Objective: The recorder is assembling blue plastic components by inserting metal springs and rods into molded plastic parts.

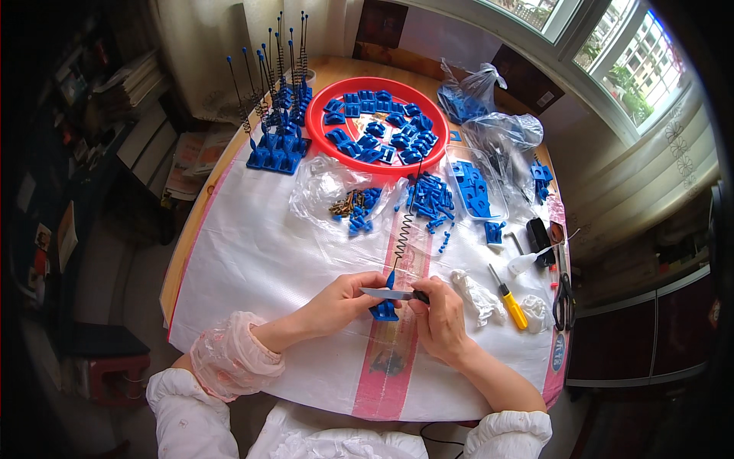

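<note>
From the person's head, a fisheye camera is looking down over the hands [356, 297] [442, 317] at close range, facing across the desk [334, 69] toward its far edge.

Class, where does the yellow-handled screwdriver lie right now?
In the head view, the yellow-handled screwdriver lies right of the right hand, between a larger crumpled white wad and a smaller one.

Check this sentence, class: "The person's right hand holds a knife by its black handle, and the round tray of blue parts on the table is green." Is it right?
Not quite: the round tray is red, not green, as the head view shows. The right hand does hold the knife, and the tray contains blue parts.
</note>
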A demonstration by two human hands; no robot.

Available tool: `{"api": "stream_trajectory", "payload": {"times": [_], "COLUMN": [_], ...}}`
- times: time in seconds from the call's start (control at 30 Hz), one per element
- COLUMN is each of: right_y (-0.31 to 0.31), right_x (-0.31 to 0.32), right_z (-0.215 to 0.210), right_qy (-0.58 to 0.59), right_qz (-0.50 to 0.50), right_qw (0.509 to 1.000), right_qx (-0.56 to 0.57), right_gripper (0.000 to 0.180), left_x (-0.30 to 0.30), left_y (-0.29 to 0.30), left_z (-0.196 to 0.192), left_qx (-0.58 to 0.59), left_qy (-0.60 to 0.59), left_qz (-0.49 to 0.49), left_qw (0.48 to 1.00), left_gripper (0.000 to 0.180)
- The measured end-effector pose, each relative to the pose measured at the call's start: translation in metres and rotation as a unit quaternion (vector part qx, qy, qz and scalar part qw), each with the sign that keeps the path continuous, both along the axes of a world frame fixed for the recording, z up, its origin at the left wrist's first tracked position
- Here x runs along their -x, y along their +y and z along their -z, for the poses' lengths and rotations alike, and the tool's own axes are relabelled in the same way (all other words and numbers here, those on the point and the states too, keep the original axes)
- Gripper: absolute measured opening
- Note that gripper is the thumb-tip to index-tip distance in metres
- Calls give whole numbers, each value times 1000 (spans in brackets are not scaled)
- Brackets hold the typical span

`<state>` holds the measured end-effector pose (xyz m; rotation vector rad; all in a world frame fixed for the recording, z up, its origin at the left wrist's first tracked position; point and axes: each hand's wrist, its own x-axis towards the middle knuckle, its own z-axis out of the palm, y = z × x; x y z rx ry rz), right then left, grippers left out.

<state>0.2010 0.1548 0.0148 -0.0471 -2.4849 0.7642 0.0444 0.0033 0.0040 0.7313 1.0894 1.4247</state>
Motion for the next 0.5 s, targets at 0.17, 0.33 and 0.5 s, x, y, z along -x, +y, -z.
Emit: {"api": "stream_trajectory", "payload": {"times": [0.17, 0.33, 0.5], "right_y": [-3, -1, -2], "right_x": [-1, 1, 2], "right_z": [1, -2, -7], "right_qy": [20, 33, 34], "right_qz": [-43, -55, -61], "right_qw": [996, 997, 995], "right_qx": [72, -52, -67], "right_gripper": [42, 54, 52], "left_x": [2, 2, 2], "left_y": [1, 0, -1], "left_z": [3, 0, 3], "left_qx": [-28, -34, -40], "left_qy": [10, -3, -8], "left_qz": [12, 18, 20], "left_qw": [999, 999, 999], "left_gripper": [23, 24, 24]}}
